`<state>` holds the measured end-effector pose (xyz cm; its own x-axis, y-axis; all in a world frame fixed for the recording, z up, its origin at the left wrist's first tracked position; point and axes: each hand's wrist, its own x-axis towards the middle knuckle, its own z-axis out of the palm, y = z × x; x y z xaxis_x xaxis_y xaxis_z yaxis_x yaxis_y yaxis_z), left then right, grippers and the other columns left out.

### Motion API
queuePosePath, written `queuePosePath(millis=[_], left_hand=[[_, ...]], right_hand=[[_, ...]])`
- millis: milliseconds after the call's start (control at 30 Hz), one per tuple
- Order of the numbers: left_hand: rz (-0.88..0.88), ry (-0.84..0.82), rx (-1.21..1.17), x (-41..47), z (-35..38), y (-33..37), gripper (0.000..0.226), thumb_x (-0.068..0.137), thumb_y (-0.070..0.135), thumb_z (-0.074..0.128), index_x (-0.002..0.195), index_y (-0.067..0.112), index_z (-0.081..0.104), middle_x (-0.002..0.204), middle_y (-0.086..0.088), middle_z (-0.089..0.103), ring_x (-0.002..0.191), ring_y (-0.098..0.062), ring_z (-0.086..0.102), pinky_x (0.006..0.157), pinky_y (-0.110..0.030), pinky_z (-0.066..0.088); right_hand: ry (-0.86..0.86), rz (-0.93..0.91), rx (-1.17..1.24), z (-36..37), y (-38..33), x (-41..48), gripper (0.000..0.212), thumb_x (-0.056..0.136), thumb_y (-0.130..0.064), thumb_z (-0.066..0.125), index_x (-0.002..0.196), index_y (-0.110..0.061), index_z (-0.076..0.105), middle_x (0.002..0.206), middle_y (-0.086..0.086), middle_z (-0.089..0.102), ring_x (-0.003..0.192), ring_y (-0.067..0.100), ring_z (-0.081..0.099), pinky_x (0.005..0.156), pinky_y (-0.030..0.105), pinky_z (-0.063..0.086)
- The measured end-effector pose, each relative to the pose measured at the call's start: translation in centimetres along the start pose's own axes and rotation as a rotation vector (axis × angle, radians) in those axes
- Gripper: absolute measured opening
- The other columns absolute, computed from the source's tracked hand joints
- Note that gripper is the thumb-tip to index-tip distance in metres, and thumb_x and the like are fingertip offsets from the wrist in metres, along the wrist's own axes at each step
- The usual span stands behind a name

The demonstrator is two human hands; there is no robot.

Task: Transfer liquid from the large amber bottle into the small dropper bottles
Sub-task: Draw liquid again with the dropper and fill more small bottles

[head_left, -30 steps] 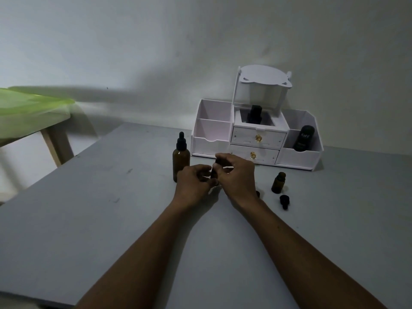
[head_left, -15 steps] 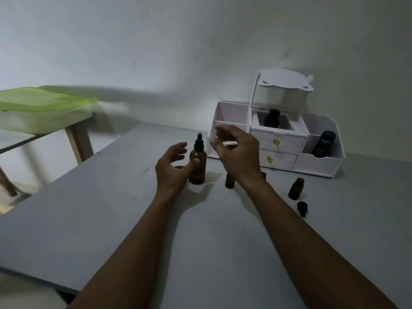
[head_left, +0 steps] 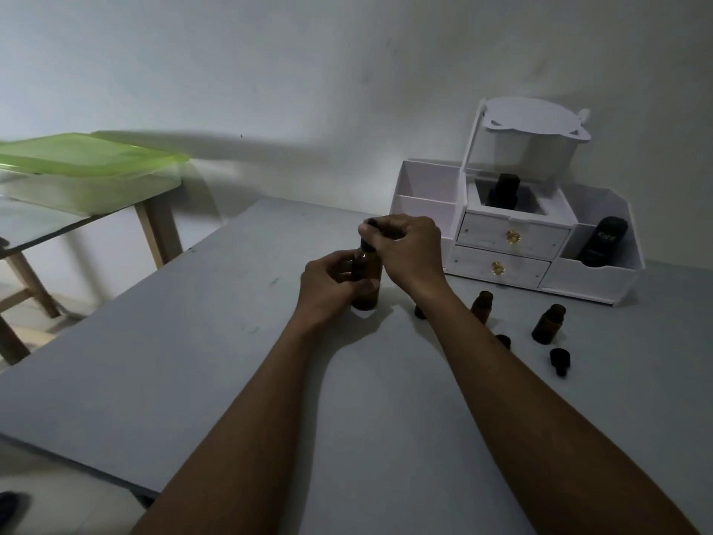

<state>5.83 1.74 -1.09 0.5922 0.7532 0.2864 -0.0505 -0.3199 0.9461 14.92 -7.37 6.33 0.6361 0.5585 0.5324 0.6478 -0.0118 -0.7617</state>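
The large amber bottle point(head_left: 365, 281) stands upright on the grey table point(head_left: 193, 341). My left hand point(head_left: 328, 289) wraps around its body. My right hand point(head_left: 405, 249) pinches its black dropper cap point(head_left: 368, 235) from above. Two small amber dropper bottles point(head_left: 481, 306) point(head_left: 548, 323) stand open to the right of my right forearm. A third small bottle point(head_left: 419, 312) is mostly hidden behind that forearm. Two black caps point(head_left: 503, 340) point(head_left: 559, 360) lie on the table near them.
A white desk organiser point(head_left: 594, 278) with two drawers stands at the back right and holds two dark bottles point(head_left: 503, 193) point(head_left: 602, 241). A green-lidded container point(head_left: 88, 169) rests on a wooden side table at the left.
Both hands left the small bottle, which now stands on the table. My left hand closed around the large bottle and my right hand came down onto its dropper cap.
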Motion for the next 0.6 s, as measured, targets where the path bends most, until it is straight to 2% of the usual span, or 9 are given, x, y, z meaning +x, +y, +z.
queuePosePath(millis=[67,200,367,433,500,600], left_hand=[[0.010,-0.002,0.004,0.01,0.01,-0.13,0.050,0.071,0.020,0.085,0.119,0.021,0.070,0.111,0.002,0.073,0.097,-0.010,0.070,0.087,-0.031,0.058],[0.012,-0.012,0.014,0.07,-0.06,-0.21,0.054,0.072,0.022,0.085,0.123,0.017,0.069,0.113,0.000,0.073,0.099,-0.009,0.069,0.085,-0.025,0.055],[0.001,-0.018,0.018,0.02,-0.09,-0.17,0.051,0.073,0.021,0.084,0.122,0.019,0.069,0.109,0.005,0.072,0.094,0.000,0.067,0.074,-0.012,0.050],[-0.001,-0.018,0.013,-0.05,-0.12,-0.13,0.051,0.073,0.021,0.084,0.122,0.019,0.068,0.110,0.004,0.072,0.095,-0.002,0.067,0.077,-0.014,0.052],[-0.011,-0.022,0.003,-0.08,-0.17,-0.20,0.053,0.073,0.021,0.084,0.123,0.018,0.067,0.113,0.001,0.072,0.098,-0.008,0.068,0.084,-0.024,0.054],[-0.027,-0.028,-0.010,-0.23,-0.21,-0.12,0.053,0.073,0.020,0.084,0.122,0.020,0.067,0.111,0.004,0.072,0.098,-0.006,0.068,0.090,-0.032,0.055]], right_hand=[[0.020,-0.003,-0.009,0.17,0.02,0.14,0.016,0.086,-0.020,0.075,0.099,-0.011,0.079,0.094,0.003,0.077,0.071,0.000,0.063,0.074,0.013,0.052],[0.046,0.010,-0.009,0.52,-0.22,0.47,0.010,0.085,-0.014,0.075,0.090,-0.006,0.079,0.085,0.007,0.076,0.067,0.007,0.065,0.071,0.018,0.054],[0.047,0.010,-0.020,0.57,-0.38,0.62,0.011,0.084,-0.013,0.076,0.090,-0.003,0.079,0.086,0.010,0.077,0.068,0.012,0.067,0.073,0.024,0.057],[0.043,-0.006,-0.032,0.50,-0.46,0.57,0.011,0.084,-0.013,0.076,0.090,-0.004,0.079,0.086,0.009,0.077,0.067,0.011,0.067,0.074,0.024,0.058],[0.021,-0.014,-0.043,0.30,-0.45,0.53,0.012,0.085,-0.014,0.075,0.092,-0.006,0.079,0.087,0.008,0.077,0.071,0.013,0.070,0.077,0.026,0.059],[-0.033,-0.015,-0.044,-0.30,-0.76,0.52,0.014,0.086,-0.019,0.075,0.096,-0.009,0.079,0.091,0.006,0.078,0.079,0.013,0.073,0.082,0.026,0.059]])
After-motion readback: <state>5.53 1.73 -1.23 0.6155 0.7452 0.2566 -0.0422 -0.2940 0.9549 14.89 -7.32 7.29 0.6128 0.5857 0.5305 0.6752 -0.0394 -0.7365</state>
